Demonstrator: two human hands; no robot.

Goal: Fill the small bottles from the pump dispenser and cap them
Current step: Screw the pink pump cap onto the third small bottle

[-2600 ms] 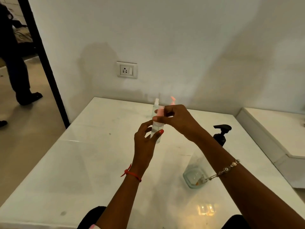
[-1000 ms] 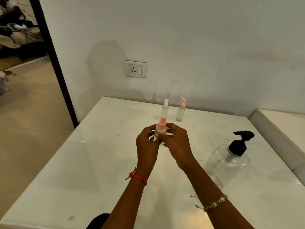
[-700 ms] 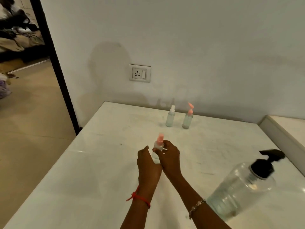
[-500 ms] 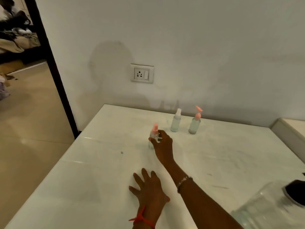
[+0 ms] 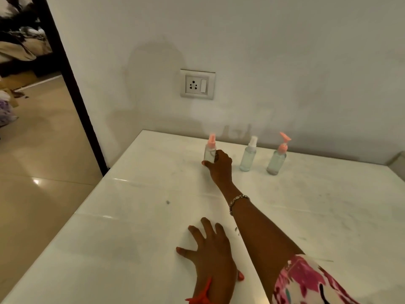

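My right hand (image 5: 219, 166) reaches far across the white table (image 5: 131, 227) and grips a small clear bottle with a pink spray cap (image 5: 210, 151), which stands upright near the back wall. To its right stand two more small bottles: one with a white spray cap (image 5: 248, 155) and one with a pink pump cap (image 5: 277, 157). My left hand (image 5: 210, 251) rests flat on the table near me with fingers spread. The pump dispenser is out of view.
A wall socket (image 5: 197, 84) sits on the white wall above the bottles. The table's left edge drops to a tiled floor (image 5: 39, 172), beside a dark door frame (image 5: 72, 84). A low white ledge (image 5: 397, 161) adjoins the table at the right.
Both hands held the pink-capped bottle near me. My left hand then let go and came down flat on the table, while my right hand carried the bottle out toward the back wall beside the others.
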